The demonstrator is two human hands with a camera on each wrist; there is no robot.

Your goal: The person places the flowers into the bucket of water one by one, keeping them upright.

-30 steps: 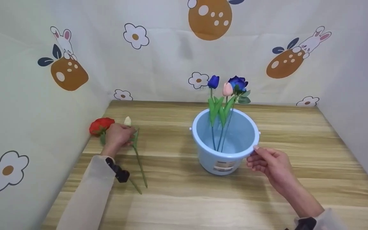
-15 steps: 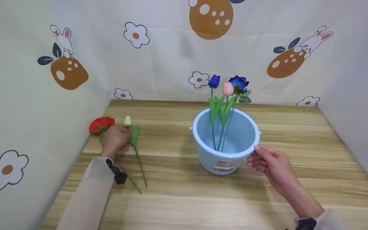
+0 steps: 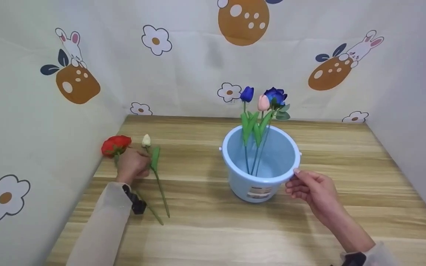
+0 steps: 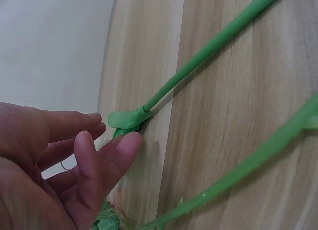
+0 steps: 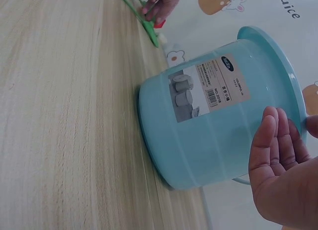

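A light blue bucket (image 3: 261,180) stands upright on the table, holding a blue tulip (image 3: 247,94), a pink tulip (image 3: 263,103) and a blue rose (image 3: 276,96). My right hand (image 3: 314,190) grips its rim at the near right, thumb on the rim and fingers along the outer wall. To the left, a red rose (image 3: 116,145) and a white tulip (image 3: 146,140) lie on the wood. Between them is my left hand (image 3: 133,164), covering parts of both stems. In the left wrist view, its fingertips (image 4: 130,143) are loosely parted, right beside a green leaf (image 4: 128,118).
A wood-grain table (image 3: 205,229) spreads beneath everything. Pale cloth (image 3: 190,70) printed with rabbits, oranges and flowers rises along the back and both sides. A printed label (image 5: 208,88) is on the bucket's wall.
My left hand has shifted slightly left and down, away from the white tulip's head, which now shows more fully. My right hand and the bucket have stayed put.
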